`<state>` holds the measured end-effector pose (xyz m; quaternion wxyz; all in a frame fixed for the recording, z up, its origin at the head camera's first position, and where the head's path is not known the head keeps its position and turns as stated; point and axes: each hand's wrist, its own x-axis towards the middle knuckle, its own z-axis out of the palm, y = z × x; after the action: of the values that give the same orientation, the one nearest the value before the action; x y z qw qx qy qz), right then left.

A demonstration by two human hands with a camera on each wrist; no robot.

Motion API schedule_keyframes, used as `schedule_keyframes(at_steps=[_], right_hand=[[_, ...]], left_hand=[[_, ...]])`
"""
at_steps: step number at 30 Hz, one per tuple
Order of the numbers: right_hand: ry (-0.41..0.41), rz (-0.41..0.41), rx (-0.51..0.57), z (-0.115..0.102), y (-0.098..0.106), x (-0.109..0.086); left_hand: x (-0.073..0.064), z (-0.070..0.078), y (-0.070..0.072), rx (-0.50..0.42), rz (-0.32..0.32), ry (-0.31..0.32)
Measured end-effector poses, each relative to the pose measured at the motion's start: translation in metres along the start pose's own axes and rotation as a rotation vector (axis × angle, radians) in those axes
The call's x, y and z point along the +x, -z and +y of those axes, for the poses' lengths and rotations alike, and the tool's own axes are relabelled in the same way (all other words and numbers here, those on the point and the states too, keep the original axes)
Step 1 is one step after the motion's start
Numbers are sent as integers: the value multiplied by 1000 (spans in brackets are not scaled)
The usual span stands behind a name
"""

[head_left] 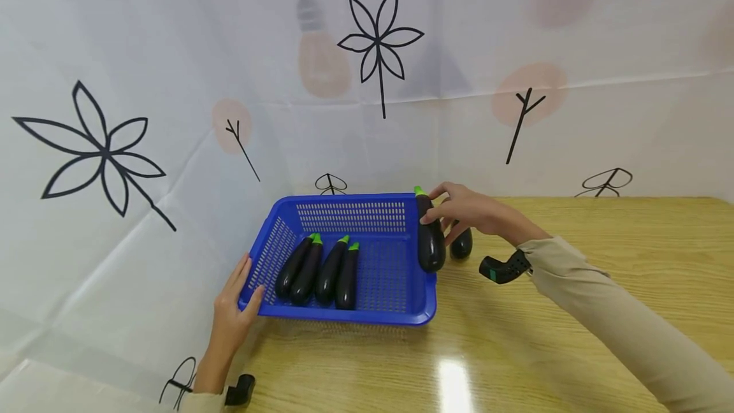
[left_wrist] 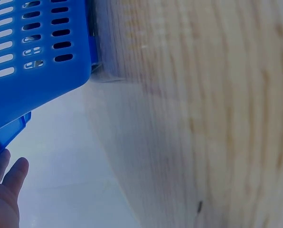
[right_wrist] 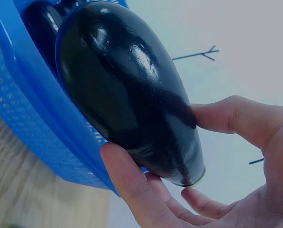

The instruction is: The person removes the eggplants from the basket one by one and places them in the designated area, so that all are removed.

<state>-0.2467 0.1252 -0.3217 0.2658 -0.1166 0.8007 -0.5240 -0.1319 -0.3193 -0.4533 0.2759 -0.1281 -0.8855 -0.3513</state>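
Note:
My right hand (head_left: pixel 467 209) holds a dark, glossy eggplant (head_left: pixel 431 241) with a bright green stem end. Fingers and thumb pinch its narrower stem half, and the eggplant overlaps the right rim of a blue plastic basket (head_left: pixel 344 317). In the right wrist view, the rounded end of this eggplant (right_wrist: pixel 117 71) is up close beside the basket wall (right_wrist: pixel 51 118). Inside the basket, several eggplants (head_left: pixel 329 273) lie side by side toward the left. My left hand (head_left: pixel 232 311) holds the basket's front left corner, fingers along the side and thumb at the front rim.
Another eggplant (head_left: pixel 461 245) lies on the wooden table (head_left: pixel 573 311) just right of the basket, partly hidden by my right hand. A white printed cloth (head_left: pixel 459 37) hangs behind the table and along the left side.

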Motion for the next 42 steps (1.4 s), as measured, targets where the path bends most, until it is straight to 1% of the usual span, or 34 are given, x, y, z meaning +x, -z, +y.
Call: schedule_keyframes(at_steps=[5, 10, 17, 21, 26, 32, 36, 42], right_hand=[[-7, 10, -20, 2, 4, -2], [-3, 9, -4, 4, 7, -4], [-17, 23, 13, 6, 12, -9], [-24, 32, 15, 9, 15, -10], [-27, 33, 25, 13, 18, -11], [-18, 33, 31, 19, 21, -12], [-17, 31, 37, 24, 24, -13], [-17, 37, 37, 33, 27, -13]], left_hand=[[1, 1, 1, 5, -4, 5], [1, 1, 1, 5, -8, 18], [1, 0, 0, -2, 0, -5], [2, 0, 0, 2, -1, 1], [2, 1, -1, 8, 4, 11], [1, -1, -1, 9, 15, -15], [1, -1, -2, 9, 11, -22], [2, 0, 0, 13, -7, -11]])
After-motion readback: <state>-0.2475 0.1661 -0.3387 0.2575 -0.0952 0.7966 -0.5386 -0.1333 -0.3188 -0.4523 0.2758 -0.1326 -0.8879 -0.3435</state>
